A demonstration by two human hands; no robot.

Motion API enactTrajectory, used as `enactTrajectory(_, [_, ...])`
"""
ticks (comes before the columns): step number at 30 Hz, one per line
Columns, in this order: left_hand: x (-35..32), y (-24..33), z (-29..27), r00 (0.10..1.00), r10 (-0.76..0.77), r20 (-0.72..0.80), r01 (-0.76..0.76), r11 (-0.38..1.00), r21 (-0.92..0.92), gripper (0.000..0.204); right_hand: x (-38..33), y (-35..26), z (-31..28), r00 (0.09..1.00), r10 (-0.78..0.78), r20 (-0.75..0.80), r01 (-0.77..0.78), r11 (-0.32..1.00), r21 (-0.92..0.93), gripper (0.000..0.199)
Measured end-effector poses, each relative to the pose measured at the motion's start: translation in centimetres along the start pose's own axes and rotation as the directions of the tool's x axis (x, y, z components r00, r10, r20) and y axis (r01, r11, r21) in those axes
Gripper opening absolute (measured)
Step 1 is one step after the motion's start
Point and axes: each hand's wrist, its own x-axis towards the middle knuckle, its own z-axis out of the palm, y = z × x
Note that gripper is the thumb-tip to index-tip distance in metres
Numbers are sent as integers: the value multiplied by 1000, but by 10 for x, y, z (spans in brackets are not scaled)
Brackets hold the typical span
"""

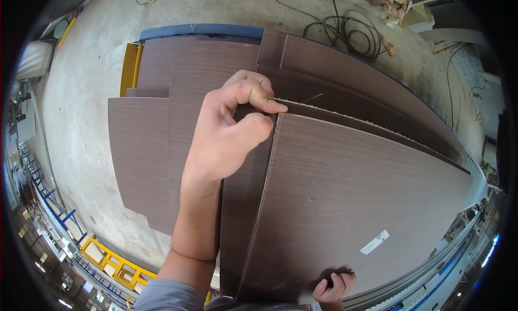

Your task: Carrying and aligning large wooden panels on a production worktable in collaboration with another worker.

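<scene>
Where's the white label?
The label is lower right in the head view, on the top brown panel, up and right of the right hand.

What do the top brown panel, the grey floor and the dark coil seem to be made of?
Top brown panel: probably wood-based board with a matt woodgrain laminate; fine streaks and a thin pale edge suggest it.
Grey floor: likely unpainted concrete, being mottled and stained.
Dark coil: perhaps rubber or plastic, as it bends in loose loops.
</scene>
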Motion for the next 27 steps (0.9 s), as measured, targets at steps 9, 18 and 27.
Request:
enactTrajectory(9, [0, -3, 0, 1000, 17, -6, -17, 999, 37, 12, -1, 1, 0, 1000, -11, -2, 11, 1000, 1, 28])
enactTrajectory(18, [0, -2, 1, 1000, 23, -4, -22, 998, 62, 13, -3, 0, 0, 1000, 2, -8, -2, 1000, -5, 27])
enactTrajectory(27, [-1, -3, 1, 1000, 9, -12, -9, 999, 31, 14, -3, 1, 1, 1000, -2, -18, 1, 1000, -7, 27])
